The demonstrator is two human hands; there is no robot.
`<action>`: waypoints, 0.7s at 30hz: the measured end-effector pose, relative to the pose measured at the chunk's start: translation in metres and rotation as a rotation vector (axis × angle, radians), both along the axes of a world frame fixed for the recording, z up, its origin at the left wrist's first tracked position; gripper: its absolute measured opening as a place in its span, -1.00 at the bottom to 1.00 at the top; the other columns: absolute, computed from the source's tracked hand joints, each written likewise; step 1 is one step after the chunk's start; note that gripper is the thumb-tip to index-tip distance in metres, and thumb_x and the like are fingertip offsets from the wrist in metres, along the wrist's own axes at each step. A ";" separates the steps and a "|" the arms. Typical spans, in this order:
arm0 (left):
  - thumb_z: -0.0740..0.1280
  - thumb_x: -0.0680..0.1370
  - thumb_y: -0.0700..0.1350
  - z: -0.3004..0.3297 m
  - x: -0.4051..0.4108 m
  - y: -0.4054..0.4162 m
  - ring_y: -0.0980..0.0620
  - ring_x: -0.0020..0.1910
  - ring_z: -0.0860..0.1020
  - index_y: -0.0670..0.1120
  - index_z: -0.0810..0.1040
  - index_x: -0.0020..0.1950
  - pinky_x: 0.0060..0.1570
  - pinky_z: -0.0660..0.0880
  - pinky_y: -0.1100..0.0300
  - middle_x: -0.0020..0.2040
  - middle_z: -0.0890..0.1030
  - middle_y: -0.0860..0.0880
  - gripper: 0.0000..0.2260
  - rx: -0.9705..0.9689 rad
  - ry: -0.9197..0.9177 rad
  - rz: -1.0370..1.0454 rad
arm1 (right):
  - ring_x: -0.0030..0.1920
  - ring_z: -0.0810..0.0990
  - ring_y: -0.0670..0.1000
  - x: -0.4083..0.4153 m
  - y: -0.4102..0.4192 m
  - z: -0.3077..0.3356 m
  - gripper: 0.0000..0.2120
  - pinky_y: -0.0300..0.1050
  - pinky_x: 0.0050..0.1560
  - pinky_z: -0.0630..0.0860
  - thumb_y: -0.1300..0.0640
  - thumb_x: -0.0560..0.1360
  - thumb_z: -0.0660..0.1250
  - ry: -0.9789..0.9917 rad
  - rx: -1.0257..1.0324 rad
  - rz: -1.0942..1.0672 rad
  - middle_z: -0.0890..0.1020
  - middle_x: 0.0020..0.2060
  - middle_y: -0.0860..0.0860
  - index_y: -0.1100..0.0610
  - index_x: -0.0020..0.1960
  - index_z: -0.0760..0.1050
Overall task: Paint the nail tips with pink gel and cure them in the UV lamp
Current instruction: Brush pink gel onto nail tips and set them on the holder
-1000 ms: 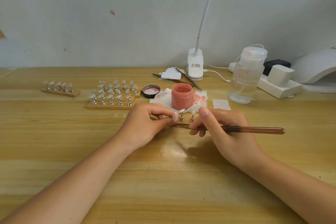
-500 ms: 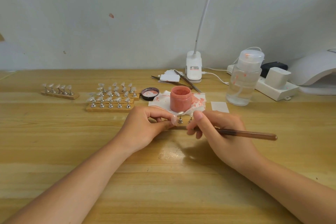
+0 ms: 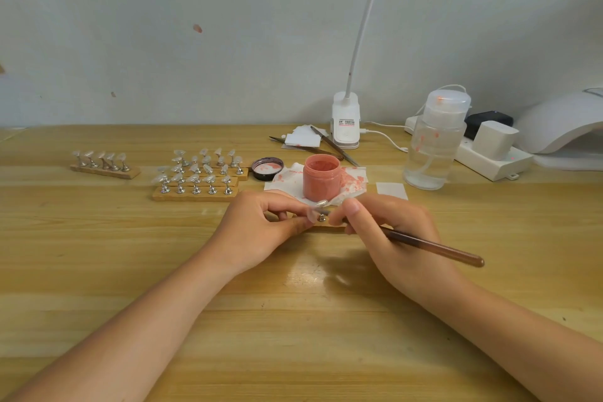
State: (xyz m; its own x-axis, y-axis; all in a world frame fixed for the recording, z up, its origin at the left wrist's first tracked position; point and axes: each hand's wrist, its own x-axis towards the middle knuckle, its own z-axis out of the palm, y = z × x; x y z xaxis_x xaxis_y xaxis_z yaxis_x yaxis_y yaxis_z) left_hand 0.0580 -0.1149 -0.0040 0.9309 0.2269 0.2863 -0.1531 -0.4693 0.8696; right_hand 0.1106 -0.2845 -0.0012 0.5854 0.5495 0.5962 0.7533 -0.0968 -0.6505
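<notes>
An open jar of pink gel (image 3: 321, 180) stands on a stained paper towel (image 3: 354, 179) at the table's middle. Just in front of it my left hand (image 3: 261, 232) pinches a small wooden strip with nail tips on metal stands (image 3: 321, 209); most of the strip is hidden by my fingers. My right hand (image 3: 391, 238) grips a brown brush (image 3: 434, 248), its bristle end hidden behind my fingers near the tips. The white UV lamp (image 3: 561, 124) sits at the far right edge.
Wooden strips with several clear nail tips (image 3: 199, 176) and a shorter strip (image 3: 104, 163) lie at the left. The jar lid (image 3: 267, 168), a clip-on desk lamp (image 3: 346, 121), a pump bottle (image 3: 434, 143), a power strip (image 3: 492, 157), tweezers and white pads (image 3: 303, 139) stand behind.
My right hand has tilted the brush so its handle end dropped lower to the right, and my fingers have closed in over the nail tips. My left hand kept its hold.
</notes>
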 end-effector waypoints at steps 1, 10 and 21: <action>0.46 0.36 -0.26 0.000 0.000 0.000 0.20 -0.37 0.38 0.06 0.65 -0.30 -0.36 0.31 0.45 -0.30 0.63 0.14 -0.80 0.010 -0.003 -0.005 | -0.30 0.57 -0.22 0.000 0.000 -0.001 -0.67 -0.43 -0.28 0.39 -0.08 0.51 0.12 0.032 0.010 0.022 0.60 -0.38 -0.16 0.00 -0.26 0.57; 0.46 0.35 -0.27 0.001 0.000 -0.001 0.23 -0.41 0.37 0.03 0.65 -0.30 -0.37 0.31 0.47 -0.32 0.63 0.13 -0.81 0.002 -0.024 -0.009 | -0.34 0.57 -0.19 0.000 -0.002 -0.002 -0.65 -0.38 -0.30 0.41 -0.09 0.50 0.12 0.073 0.015 0.051 0.61 -0.41 -0.11 0.00 -0.30 0.57; 0.48 0.36 -0.20 -0.001 0.004 0.001 0.07 -0.32 0.53 0.08 0.61 -0.38 -0.27 0.42 0.41 -0.29 0.65 0.15 -0.80 -0.052 -0.007 0.115 | -0.45 0.52 -0.15 0.001 -0.002 0.002 -0.69 -0.40 -0.39 0.39 0.07 0.52 0.16 0.254 0.326 -0.006 0.63 -0.43 0.03 0.15 -0.26 0.59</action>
State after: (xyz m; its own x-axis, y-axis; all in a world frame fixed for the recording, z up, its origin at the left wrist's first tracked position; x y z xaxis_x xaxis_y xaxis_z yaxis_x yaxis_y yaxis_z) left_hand 0.0616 -0.1135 -0.0053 0.8958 0.3468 0.2779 -0.1073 -0.4381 0.8925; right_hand 0.1118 -0.2869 0.0003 0.7386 0.3521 0.5749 0.5652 0.1414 -0.8127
